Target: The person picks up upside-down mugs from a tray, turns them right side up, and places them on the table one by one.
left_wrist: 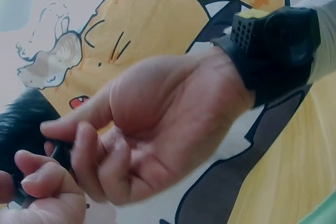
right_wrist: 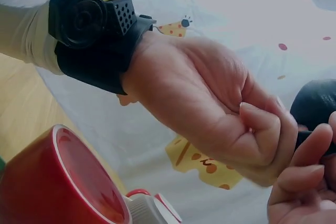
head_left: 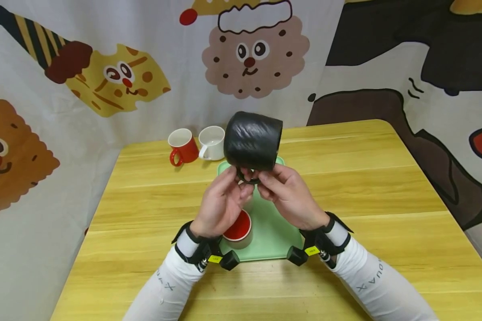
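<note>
A black mug (head_left: 254, 141) with a textured side is raised over the tray, lying sideways with its rim to the right and its handle underneath. My left hand (head_left: 221, 203) pinches the handle from the left, thumb on top. From the right, my right hand (head_left: 295, 196) grips the same handle near the rim end. Both hands' fingertips almost meet there. In the left wrist view the left hand (left_wrist: 157, 129) has curled fingers at the dark handle. The right wrist view shows the right hand (right_wrist: 210, 108) curled there too, with part of the mug (right_wrist: 314, 103) at the edge.
Under the hands lies a light green tray (head_left: 273, 236), with a red-lined cup (head_left: 238, 231) near its front left. A red mug (head_left: 185, 147) and a white mug (head_left: 213, 145) stand at the back of the wooden table (head_left: 365, 187). A cartoon-printed cloth (head_left: 152, 26) hangs behind.
</note>
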The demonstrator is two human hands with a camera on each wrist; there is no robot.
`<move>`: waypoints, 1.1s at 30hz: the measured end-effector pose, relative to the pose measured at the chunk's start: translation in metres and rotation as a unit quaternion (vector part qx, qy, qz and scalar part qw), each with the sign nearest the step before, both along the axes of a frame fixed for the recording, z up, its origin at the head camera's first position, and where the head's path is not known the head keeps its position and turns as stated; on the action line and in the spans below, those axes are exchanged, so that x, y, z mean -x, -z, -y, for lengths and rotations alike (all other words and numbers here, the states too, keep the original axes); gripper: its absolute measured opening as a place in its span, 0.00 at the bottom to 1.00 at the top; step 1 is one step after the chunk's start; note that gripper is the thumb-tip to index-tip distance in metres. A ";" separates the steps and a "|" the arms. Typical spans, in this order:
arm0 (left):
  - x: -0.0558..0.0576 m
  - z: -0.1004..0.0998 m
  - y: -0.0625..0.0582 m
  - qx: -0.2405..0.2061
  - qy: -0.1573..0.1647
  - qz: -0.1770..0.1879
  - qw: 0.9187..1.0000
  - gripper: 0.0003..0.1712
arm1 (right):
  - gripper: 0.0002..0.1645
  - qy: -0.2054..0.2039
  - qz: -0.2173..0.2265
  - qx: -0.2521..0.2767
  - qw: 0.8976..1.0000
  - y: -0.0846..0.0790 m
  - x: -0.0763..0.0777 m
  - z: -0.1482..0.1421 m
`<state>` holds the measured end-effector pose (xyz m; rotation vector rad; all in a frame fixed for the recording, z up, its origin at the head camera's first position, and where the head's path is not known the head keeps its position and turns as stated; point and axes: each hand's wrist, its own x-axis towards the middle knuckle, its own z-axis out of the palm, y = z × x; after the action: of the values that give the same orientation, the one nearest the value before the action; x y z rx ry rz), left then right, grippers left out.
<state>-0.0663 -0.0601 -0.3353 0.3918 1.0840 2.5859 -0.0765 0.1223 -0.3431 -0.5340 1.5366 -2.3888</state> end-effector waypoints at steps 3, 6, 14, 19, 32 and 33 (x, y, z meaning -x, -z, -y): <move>0.001 0.001 -0.001 0.027 -0.013 -0.003 1.000 0.15 | 0.08 0.003 -0.023 0.017 1.000 0.000 0.000 0.000; 0.002 0.005 -0.001 0.053 -0.018 -0.011 0.998 0.14 | 0.07 0.011 -0.049 0.038 0.998 0.000 0.001 -0.003; 0.012 0.024 -0.011 0.114 -0.060 -0.062 0.990 0.26 | 0.08 0.078 -0.079 0.059 0.992 -0.006 0.011 -0.022; 0.023 0.041 -0.019 0.162 -0.118 -0.091 0.975 0.26 | 0.09 0.125 -0.087 0.030 0.988 -0.010 0.022 -0.038; 0.058 0.090 -0.007 0.449 -0.255 -0.228 0.825 0.26 | 0.21 0.192 -0.107 -0.077 0.973 -0.010 0.065 -0.072; 0.061 0.094 -0.004 0.469 -0.258 -0.236 0.811 0.27 | 0.22 0.197 -0.105 -0.091 0.970 -0.008 0.069 -0.074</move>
<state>-0.1273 -0.1542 -0.3314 0.5274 2.7555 1.9336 -0.1453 0.1961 -0.3348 -0.4938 2.1048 -2.4913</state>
